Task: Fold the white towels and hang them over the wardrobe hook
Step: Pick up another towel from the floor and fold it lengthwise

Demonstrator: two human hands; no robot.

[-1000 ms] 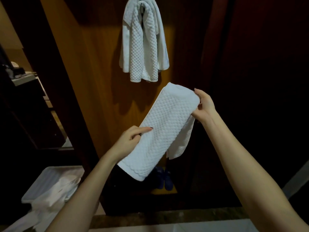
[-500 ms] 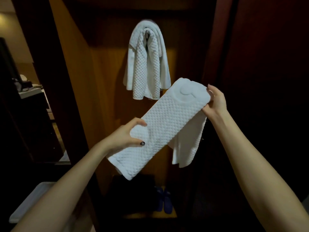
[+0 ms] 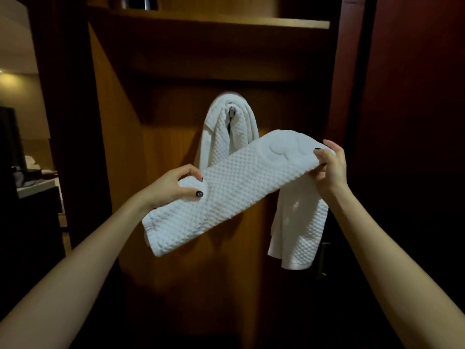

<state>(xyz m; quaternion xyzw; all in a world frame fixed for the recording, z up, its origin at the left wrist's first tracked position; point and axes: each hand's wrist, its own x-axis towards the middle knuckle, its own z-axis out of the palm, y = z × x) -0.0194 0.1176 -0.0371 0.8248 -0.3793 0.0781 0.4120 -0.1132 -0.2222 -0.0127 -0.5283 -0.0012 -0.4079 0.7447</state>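
I hold a folded white waffle-weave towel (image 3: pixel 234 187) stretched between both hands in front of the wardrobe. My left hand (image 3: pixel 173 187) pinches its lower left part with thumb on top. My right hand (image 3: pixel 328 167) grips the upper right end, and a loose length of the towel hangs down below that hand. Behind it, another white towel (image 3: pixel 221 129) is draped over the metal wardrobe hook (image 3: pixel 231 112) on the wooden back panel. The held towel covers the lower part of the hanging one.
A wooden shelf (image 3: pixel 226 21) runs across the wardrobe above the hook. A dark red door panel (image 3: pixel 415 122) stands at the right. At the left, a dim counter (image 3: pixel 37 187) with small items sits behind the wardrobe's side wall.
Both hands have raised the towel toward the hook and levelled it out. The view has tilted upward, so the bin and shoes on the floor have dropped out of sight.
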